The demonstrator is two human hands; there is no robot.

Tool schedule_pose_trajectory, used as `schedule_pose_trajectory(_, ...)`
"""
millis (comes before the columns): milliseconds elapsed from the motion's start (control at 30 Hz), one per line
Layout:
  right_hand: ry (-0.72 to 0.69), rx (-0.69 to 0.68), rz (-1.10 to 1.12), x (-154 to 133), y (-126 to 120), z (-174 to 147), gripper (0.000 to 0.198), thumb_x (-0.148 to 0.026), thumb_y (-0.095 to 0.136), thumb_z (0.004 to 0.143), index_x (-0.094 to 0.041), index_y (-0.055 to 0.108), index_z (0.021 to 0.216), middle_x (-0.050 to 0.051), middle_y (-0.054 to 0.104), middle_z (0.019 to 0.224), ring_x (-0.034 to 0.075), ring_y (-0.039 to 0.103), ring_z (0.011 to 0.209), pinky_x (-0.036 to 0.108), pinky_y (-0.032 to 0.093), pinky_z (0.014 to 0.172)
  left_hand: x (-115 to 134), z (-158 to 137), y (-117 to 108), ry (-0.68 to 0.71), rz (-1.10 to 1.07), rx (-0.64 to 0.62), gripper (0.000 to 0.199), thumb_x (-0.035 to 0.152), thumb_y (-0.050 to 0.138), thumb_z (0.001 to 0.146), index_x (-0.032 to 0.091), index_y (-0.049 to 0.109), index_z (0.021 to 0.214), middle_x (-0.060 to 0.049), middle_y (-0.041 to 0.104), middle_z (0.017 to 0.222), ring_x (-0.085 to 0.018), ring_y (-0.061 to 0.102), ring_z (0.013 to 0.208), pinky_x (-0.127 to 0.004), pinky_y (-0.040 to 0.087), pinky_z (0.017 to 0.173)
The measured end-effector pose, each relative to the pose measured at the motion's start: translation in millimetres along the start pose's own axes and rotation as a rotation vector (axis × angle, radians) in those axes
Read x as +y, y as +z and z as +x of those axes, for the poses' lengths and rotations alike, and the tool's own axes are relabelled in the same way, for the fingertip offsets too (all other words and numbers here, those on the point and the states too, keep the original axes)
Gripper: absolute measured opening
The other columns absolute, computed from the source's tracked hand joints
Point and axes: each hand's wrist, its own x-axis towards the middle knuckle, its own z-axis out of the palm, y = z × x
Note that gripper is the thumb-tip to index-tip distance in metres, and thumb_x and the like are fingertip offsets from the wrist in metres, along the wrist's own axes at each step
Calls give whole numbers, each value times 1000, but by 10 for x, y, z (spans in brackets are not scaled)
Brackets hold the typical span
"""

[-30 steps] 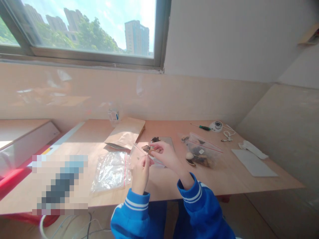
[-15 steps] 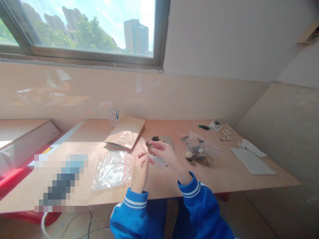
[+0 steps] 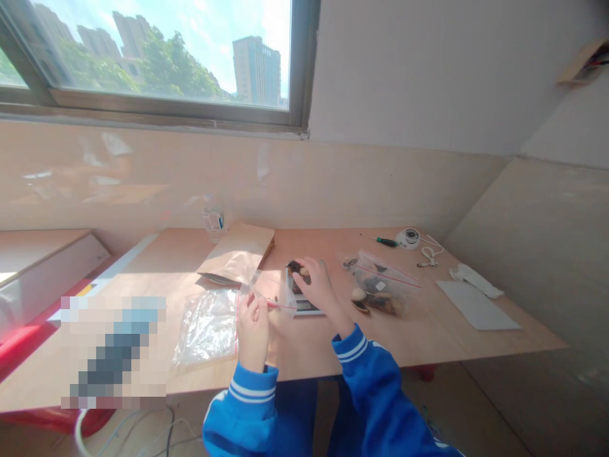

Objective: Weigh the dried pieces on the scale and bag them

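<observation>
My left hand [image 3: 252, 317] pinches the mouth of a small clear zip bag [image 3: 271, 293] with a red seal line and holds it up over the table. A few dark bits lie inside it. My right hand [image 3: 314, 284] reaches forward onto a small flat grey scale [image 3: 307, 307]. Its fingertips rest on dark dried pieces [image 3: 294, 266] there. Whether they grip one is hidden. Both sleeves are blue with white stripes.
A larger zip bag of dried pieces [image 3: 383, 289] lies right of the scale. Empty clear bags [image 3: 209, 327] lie to the left, a brown paper envelope [image 3: 238, 254] and a small bottle [image 3: 214, 219] behind. A screwdriver [image 3: 380, 241], white round device [image 3: 409, 238] and white sheet [image 3: 476, 304] sit far right.
My right hand has left the small bag and moved forward down onto the scale. My left hand now holds the bag alone, shifted slightly left.
</observation>
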Motion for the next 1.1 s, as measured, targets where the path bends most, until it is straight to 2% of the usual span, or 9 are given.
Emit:
schedule_pose_trajectory(67,8,-52,-208,205,99,48,49,-32,60,81,-18,52,127,16,45,137,31,37,129,48,31,104,8,-5,-7,-22,-1,18,38,41,41,83,18,70,73,-14,51,131,-26,43,128,-36,41,101)
schedule_pose_trajectory(133,44,-105,-349,367,186,74,56,-37,61,81,-17,48,131,18,44,137,33,38,127,49,31,102,6,-9,-12,-24,-4,24,38,43,41,82,18,70,74,-13,53,129,-26,44,127,-36,40,101)
schedule_pose_trajectory(367,-8,-40,-544,587,241,138,21,-25,49,88,-14,58,103,13,60,100,25,51,99,37,40,87,4,-15,-7,-26,-2,4,42,45,39,82,17,71,76,-15,52,130,-25,41,130,-35,41,100)
schedule_pose_trajectory(467,-39,-45,-582,593,223,180,15,-22,46,88,-14,57,94,13,61,95,24,52,96,34,41,85,20,-23,9,-25,-14,-7,43,44,39,82,17,71,77,-15,51,132,-25,42,129,-36,43,99)
schedule_pose_trajectory(633,51,-65,-619,531,171,227,14,-23,46,90,-14,56,95,14,63,96,25,55,96,32,42,79,32,-29,16,11,-18,-26,42,44,39,82,16,70,72,-15,55,125,-26,47,124,-38,43,98)
schedule_pose_trajectory(767,139,-33,-487,363,75,235,16,-24,44,92,-14,56,95,14,64,96,23,58,94,31,42,78,4,-21,26,10,6,-21,43,44,38,82,16,70,72,-17,56,123,-28,46,125,-38,46,95)
schedule_pose_trajectory(900,166,-46,-73,-27,-48,237,18,-31,44,92,-17,56,89,6,65,87,18,60,84,27,43,73,-47,-4,59,52,29,-26,46,45,37,83,15,69,75,-19,57,121,-29,49,122,-39,48,94)
schedule_pose_trajectory(1000,106,-183,205,-377,-114,211,24,-38,43,91,-19,56,82,2,64,83,15,59,77,25,43,67,-86,5,83,89,33,-32,48,46,36,85,13,70,81,-20,56,124,-28,50,121,-40,46,97)
schedule_pose_trajectory(1100,47,-321,195,-619,-124,145,21,-35,46,89,-18,57,82,0,64,78,13,58,71,24,42,64,-109,3,95,106,35,-26,45,45,38,85,14,70,84,-18,56,126,-28,48,124,-42,40,104)
